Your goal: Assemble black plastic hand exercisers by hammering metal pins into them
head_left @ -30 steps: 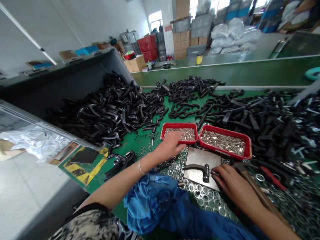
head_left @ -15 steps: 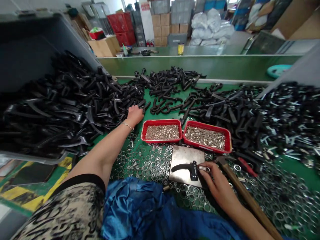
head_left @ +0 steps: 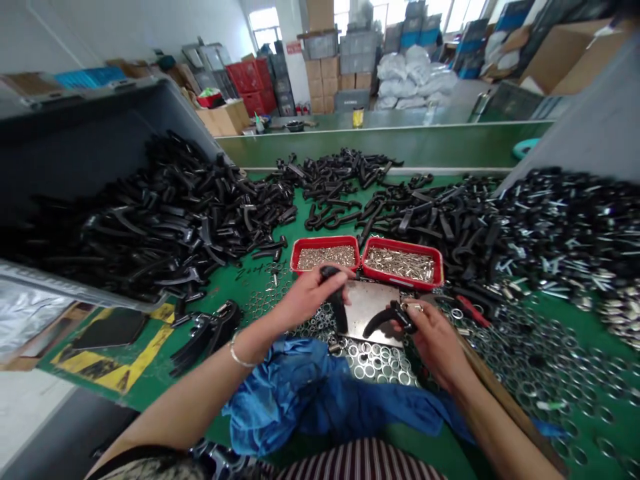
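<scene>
My left hand (head_left: pixel 320 290) is closed around a black lever-like part (head_left: pixel 339 313), which hangs downward at the left edge of a flat metal plate (head_left: pixel 367 303). Over the plate's right side, my right hand (head_left: pixel 433 333) grips a black curved lever (head_left: pixel 379 323) by its thick end, the curved arm pointing left. A small shiny metal piece (head_left: pixel 416 307) shows at the right fingertips; its kind is too small to make out. Behind the plate stand two red trays, the left tray (head_left: pixel 299 269) holding tiny metal bits and the right tray (head_left: pixel 400 283) holding small metal pins.
A grey bin (head_left: pixel 115 113) spills black levers (head_left: pixel 200 207) at left. Metal rings (head_left: pixel 383 363) lie before the plate, beside a blue cloth (head_left: pixel 280 393). A wooden handle (head_left: pixel 505 393) runs under my right forearm. Black parts with metal pins (head_left: pixel 565 227) are heaped at right.
My left hand has come from the lever pile to the plate, now with a black lever-like part. My right hand has lifted the curved lever off the plate. The camera view has shifted.
</scene>
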Tool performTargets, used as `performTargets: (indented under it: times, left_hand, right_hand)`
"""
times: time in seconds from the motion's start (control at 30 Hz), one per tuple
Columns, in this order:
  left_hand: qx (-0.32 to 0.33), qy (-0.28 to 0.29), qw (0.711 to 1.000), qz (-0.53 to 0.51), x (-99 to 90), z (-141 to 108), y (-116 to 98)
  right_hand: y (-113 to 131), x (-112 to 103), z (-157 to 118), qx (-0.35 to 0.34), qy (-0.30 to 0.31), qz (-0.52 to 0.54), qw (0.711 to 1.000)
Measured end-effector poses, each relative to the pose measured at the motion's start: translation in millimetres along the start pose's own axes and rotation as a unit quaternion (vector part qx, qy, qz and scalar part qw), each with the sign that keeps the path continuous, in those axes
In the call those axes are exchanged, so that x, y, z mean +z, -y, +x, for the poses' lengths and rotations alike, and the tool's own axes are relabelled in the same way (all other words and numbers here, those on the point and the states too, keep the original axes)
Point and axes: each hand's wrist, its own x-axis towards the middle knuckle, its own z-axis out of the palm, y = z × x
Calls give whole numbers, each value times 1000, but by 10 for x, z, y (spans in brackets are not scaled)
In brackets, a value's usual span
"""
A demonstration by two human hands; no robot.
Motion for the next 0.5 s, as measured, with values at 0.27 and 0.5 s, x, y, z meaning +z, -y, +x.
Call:
performTargets:
  times: [0.27, 0.5]
  left_hand:
    - [-186, -47, 952, -240, 749, 28, 636]
    - [-177, -32, 945, -275, 839, 111, 711]
  right_hand:
    - [66, -118, -145, 139, 67, -40, 987]
    - [124, -19, 34, -126, -21, -405, 906]
